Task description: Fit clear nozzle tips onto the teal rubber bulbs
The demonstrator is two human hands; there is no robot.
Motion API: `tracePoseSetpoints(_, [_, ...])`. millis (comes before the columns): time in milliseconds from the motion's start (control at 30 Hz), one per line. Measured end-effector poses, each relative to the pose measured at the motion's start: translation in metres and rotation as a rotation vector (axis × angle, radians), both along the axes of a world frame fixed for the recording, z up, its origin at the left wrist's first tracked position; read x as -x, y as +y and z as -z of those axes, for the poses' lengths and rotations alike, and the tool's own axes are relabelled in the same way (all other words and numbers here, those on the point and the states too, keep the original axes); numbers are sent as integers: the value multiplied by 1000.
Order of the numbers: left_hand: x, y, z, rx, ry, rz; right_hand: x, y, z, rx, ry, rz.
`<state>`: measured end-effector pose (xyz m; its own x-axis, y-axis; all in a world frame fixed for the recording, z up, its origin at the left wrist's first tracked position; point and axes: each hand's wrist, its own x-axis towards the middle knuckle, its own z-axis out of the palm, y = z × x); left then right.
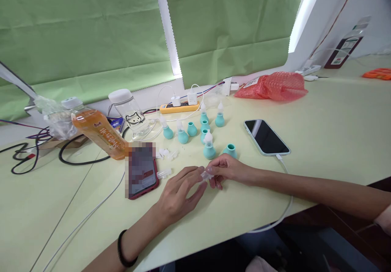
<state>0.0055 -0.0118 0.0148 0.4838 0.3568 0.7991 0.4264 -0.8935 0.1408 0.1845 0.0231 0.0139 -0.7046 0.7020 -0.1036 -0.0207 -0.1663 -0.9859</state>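
Down at the near edge of the desk [195,239], working with the left hand [177,194] half curled, fingers up against a small clear plastic piece [206,176], no telling whether gripping or merely steadying; right hand [229,169] with fingers closed in a pinch on that same piece, just in front of the bulbs. Could ping away if squeezed off-centre, being small and probably slick. Careful with the white charging cable [288,211], running beneath the right forearm: liable to tug the pale-cased phone [266,137] if snagged. Easily swept aside by a wide left swing, those loose clear pieces [165,173] beside the red-cased phone [142,174]. Just beyond the right hand, an uncapped teal bulb [231,151], ready to topple at a nudge. Now to the containers: more teal bulbs [209,151] behind, some tipped with clear nozzles, others bare-mouthed, insides hidden; an amber drink in the white-capped bottle [94,127]; further back, a cat-face jar [128,111], lidded, contents unclear; farthest, dark liquid in a tall bottle [345,49].
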Motion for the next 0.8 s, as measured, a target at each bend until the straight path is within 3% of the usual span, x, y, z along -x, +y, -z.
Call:
tracePoseSetpoints(200, [-2,-3,2,-61,-26,-24,1,-2,0,16,-9,-11])
tracePoseSetpoints(400, [2,-2,-1,97,-92,-73,2,-3,-1,17,38,-7])
tracePoseSetpoints(533, [3,1,-7,180,-19,-53,1,-5,-6,-45,42,-26])
tracePoseSetpoints(733, [3,4,0,54,41,44,2,-4,-1,-100,-17,-99])
tracePoseSetpoints(800, [3,3,1,49,27,34,0,-4,-5,-210,-83,-115])
